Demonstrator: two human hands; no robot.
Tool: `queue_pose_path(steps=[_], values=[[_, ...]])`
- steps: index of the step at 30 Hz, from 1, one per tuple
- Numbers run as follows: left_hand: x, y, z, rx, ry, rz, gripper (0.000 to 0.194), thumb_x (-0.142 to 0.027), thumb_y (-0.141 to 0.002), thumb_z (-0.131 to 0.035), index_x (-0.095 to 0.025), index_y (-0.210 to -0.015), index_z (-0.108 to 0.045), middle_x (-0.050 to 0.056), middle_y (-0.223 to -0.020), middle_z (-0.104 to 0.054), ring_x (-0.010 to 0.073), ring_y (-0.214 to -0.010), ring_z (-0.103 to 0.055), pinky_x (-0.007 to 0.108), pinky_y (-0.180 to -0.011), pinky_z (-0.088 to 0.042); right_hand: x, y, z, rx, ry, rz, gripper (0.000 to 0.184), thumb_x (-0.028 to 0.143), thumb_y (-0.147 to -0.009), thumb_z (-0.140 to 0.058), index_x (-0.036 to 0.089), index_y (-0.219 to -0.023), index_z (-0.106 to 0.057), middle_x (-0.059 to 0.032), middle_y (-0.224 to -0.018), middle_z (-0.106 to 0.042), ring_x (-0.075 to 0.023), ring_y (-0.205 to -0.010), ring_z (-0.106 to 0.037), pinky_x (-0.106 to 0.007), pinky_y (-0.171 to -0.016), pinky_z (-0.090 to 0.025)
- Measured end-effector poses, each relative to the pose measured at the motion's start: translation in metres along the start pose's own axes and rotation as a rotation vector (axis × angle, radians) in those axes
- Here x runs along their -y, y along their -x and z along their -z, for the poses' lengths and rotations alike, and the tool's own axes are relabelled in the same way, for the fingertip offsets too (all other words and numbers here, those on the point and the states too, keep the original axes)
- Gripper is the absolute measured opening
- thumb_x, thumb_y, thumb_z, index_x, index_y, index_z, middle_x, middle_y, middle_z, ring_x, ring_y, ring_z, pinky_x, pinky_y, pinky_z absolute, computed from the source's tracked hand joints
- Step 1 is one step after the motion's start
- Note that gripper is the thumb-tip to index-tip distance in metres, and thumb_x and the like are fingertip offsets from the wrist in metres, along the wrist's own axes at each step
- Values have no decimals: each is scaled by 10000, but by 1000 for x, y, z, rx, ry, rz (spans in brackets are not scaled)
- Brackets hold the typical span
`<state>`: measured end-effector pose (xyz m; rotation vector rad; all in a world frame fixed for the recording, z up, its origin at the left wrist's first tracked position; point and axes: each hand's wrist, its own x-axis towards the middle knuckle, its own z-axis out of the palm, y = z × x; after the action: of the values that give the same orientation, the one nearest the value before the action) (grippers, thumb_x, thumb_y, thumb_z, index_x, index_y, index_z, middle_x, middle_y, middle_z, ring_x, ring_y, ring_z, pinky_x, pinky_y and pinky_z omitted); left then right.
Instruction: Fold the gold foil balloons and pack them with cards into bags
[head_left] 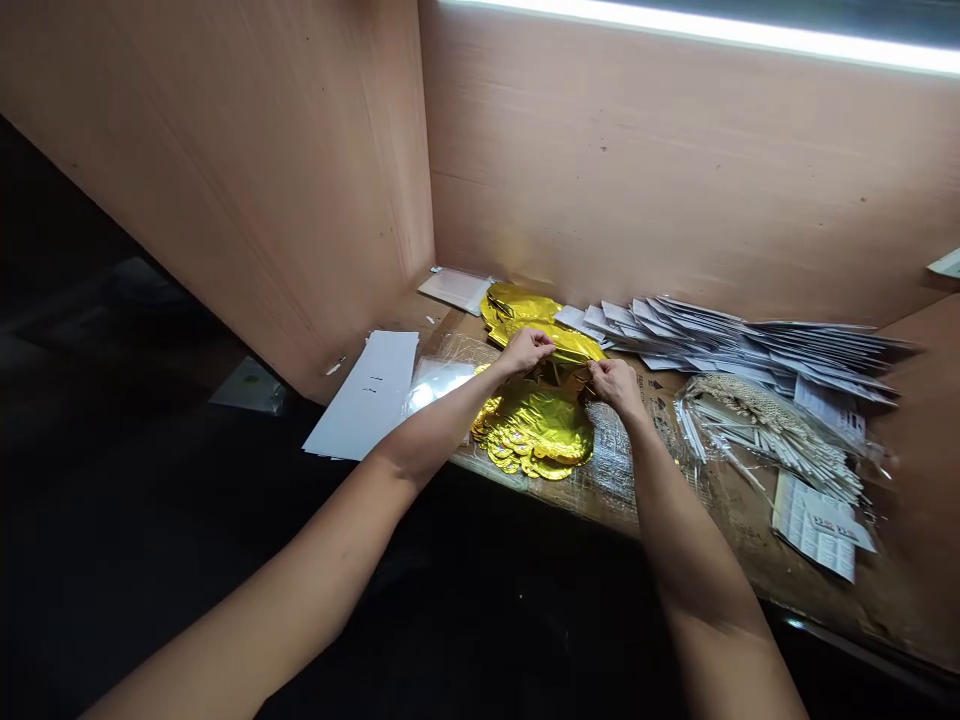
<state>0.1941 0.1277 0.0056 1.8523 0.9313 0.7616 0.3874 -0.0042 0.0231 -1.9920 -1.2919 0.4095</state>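
Observation:
A pile of gold foil balloons [544, 425] lies flat near the front edge of the bench, with more gold foil balloons [517, 305] behind it. Between the two piles, my left hand [527, 350] pinches the edge of a gold foil balloon. The fingers of my right hand [615, 385] are closed on the right side of that gold foil, a little lower. Where one balloon ends and another begins around my fingers is hard to make out.
White cards [367, 395] and clear plastic bags [442, 385] lie left. Overlapping white packets [690, 335] line the back. A plastic bag of white sticks [780, 430] and printed sheets [814, 525] lie right. Wooden panels [660, 170] enclose the bench's back and sides.

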Motion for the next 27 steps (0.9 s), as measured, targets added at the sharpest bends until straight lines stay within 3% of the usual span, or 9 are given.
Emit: queue_pose_path(steps=[6,9,11,14,16,19,23,25,27], values=[[-9,-6,34,-118,-100,6,186,-296,-844,-811,-115,-869,-778,93,-875,-748,190,-834,-658,310,-844,-515,7,-3,43,-44,-126,95,436,546,-879,-616,249,-595,-473,42,-541,-377,-140,-572,-356,-282,-557,-275],[-24,-5,40,-193,-153,-47,226,-298,-877,-791,-131,-1027,-768,152,-1123,-735,252,-1093,-660,378,-1022,-493,10,5,69,-23,-195,139,442,613,-886,-618,240,-668,-523,51,-565,-393,-129,-554,-329,-277,-537,-284],[-44,-6,32,-123,-98,-165,495,-351,-891,-796,-159,-1331,-673,154,-1238,-705,254,-1170,-655,378,-1055,-489,13,10,84,16,-236,185,460,644,-866,-665,227,-697,-567,46,-582,-426,-126,-560,-344,-273,-533,-300],[-82,-12,9,132,82,-357,871,-288,-876,-809,-185,-1625,-376,105,-1112,-740,202,-987,-713,346,-973,-528,18,15,101,44,-295,242,488,671,-832,-717,211,-715,-606,35,-619,-458,-125,-583,-356,-272,-541,-316],[-109,-15,-5,178,121,-442,807,-223,-890,-767,-177,-1611,-409,58,-971,-747,164,-842,-699,330,-915,-538,20,18,113,-41,-280,255,491,674,-842,-707,210,-717,-608,23,-644,-476,-136,-607,-376,-282,-560,-336],[-143,-11,-17,107,34,-566,402,-229,-925,-713,-142,-1317,-697,49,-918,-745,162,-830,-676,322,-890,-529,19,31,137,-264,-150,342,439,601,-926,-645,216,-719,-603,-1,-704,-512,-167,-669,-438,-315,-630,-395],[-158,32,-23,72,-128,-775,163,-249,-971,-675,-160,-1061,-778,72,-1022,-747,189,-948,-669,350,-931,-517,9,84,158,-498,55,492,331,539,-965,-653,221,-875,-644,-69,-928,-598,-240,-858,-567,-386,-760,-500],[-143,73,-26,29,-237,-840,200,-293,-1030,-606,-199,-1037,-783,88,-1042,-727,213,-989,-650,391,-955,-516,1,126,149,-560,161,541,462,588,-874,-776,213,-1118,-663,-159,-1242,-598,-317,-1071,-601,-450,-843,-545],[-111,121,-29,-20,-359,-850,227,-326,-1052,-571,-257,-1053,-787,100,-1075,-712,250,-1068,-628,449,-1015,-501,-10,173,122,-502,302,577,658,594,-797,-865,233,-1301,-644,-205,-1496,-488,-398,-1279,-551,-531,-981,-537]])
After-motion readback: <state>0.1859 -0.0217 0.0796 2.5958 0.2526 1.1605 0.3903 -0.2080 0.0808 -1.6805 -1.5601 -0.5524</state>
